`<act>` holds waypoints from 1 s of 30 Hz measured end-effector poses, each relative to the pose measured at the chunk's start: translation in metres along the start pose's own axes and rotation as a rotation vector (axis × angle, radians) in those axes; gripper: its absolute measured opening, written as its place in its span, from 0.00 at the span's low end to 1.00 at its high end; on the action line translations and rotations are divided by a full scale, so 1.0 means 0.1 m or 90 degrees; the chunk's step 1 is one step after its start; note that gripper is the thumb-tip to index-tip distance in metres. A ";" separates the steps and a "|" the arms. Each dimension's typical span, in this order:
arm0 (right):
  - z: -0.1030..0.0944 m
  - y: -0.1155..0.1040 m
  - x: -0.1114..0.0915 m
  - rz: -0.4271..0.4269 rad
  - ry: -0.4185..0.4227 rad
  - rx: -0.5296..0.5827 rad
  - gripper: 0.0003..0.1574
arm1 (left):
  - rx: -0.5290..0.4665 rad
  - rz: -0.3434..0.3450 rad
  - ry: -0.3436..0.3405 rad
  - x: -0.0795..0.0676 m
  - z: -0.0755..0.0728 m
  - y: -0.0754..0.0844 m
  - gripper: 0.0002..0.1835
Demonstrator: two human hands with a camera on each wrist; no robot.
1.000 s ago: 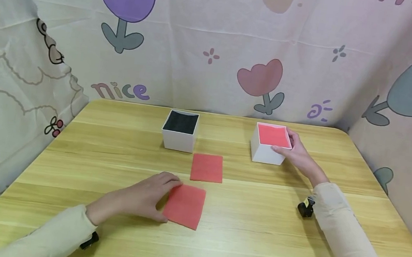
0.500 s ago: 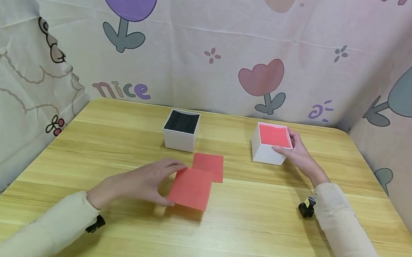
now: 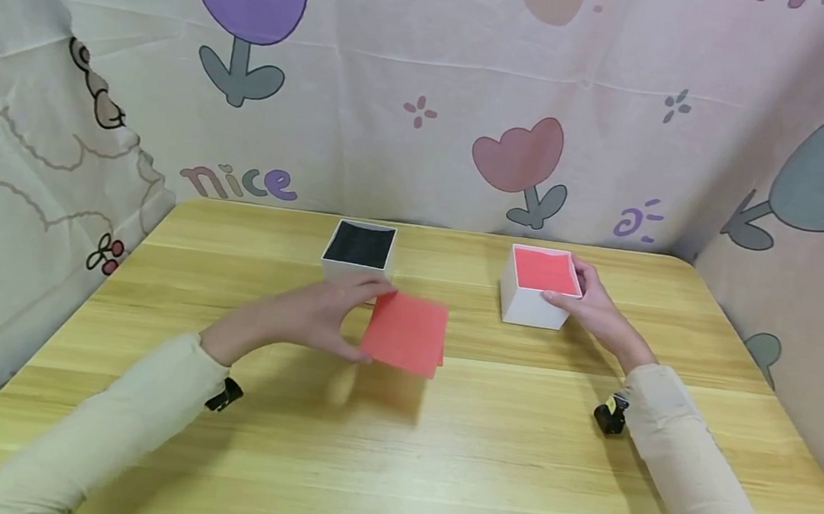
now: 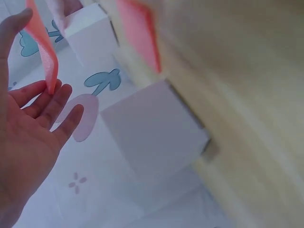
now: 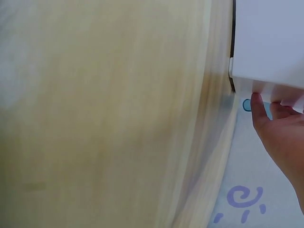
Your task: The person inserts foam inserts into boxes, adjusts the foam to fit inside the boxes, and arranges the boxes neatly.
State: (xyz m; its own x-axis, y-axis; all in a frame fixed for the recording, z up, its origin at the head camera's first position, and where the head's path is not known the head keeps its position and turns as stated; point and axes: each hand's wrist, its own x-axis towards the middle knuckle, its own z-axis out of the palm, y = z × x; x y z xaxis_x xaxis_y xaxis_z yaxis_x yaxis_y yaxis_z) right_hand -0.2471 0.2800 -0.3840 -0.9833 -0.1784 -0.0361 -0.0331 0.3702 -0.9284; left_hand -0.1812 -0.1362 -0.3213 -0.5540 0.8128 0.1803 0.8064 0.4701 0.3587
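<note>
My left hand (image 3: 311, 313) pinches a thin red square sheet (image 3: 406, 333) by its left edge, thumb below and fingers above. The sheet is off the table, slightly tilted, and its shadow falls on the wood. A second red square (image 4: 141, 33) lies on the table; in the head view the held sheet covers nearly all of it. My right hand (image 3: 593, 308) grips the right side of a white box (image 3: 533, 307), its thumb at the front corner. Red material (image 3: 546, 271) fills the top of that box. In the right wrist view, fingers (image 5: 259, 111) touch the box wall.
Another white box (image 3: 339, 269), with black material (image 3: 360, 245) at its top, stands behind my left hand, which hides part of its front. The wooden table (image 3: 510, 468) ends at a patterned cloth (image 3: 363, 151) at the back.
My left hand has lifted the red square off the table and carried it away from me and slightly right, over the second square. The right hand stays on its box.
</note>
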 end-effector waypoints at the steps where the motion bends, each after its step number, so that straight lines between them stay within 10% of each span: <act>1: 0.00 0.00 0.01 -0.001 0.000 0.003 0.59 | 0.012 0.003 0.003 0.04 -0.04 0.00 0.46; 14: -0.03 0.05 0.04 -0.001 0.002 0.007 0.57 | 0.026 -0.067 -0.016 0.67 -0.48 -0.09 0.50; 30: 0.00 0.04 0.02 -0.023 0.005 0.011 0.57 | -0.032 -0.130 -0.022 1.47 -0.30 -0.17 0.46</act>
State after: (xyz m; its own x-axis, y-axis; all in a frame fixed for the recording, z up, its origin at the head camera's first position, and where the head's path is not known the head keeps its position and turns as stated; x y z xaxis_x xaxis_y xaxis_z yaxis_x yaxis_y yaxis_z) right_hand -0.2496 0.2815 -0.3879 -0.9828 -0.1846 0.0002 -0.0656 0.3482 -0.9351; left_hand -0.2823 -0.0350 -0.2734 -0.6973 0.7135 0.0681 0.6658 0.6097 0.4301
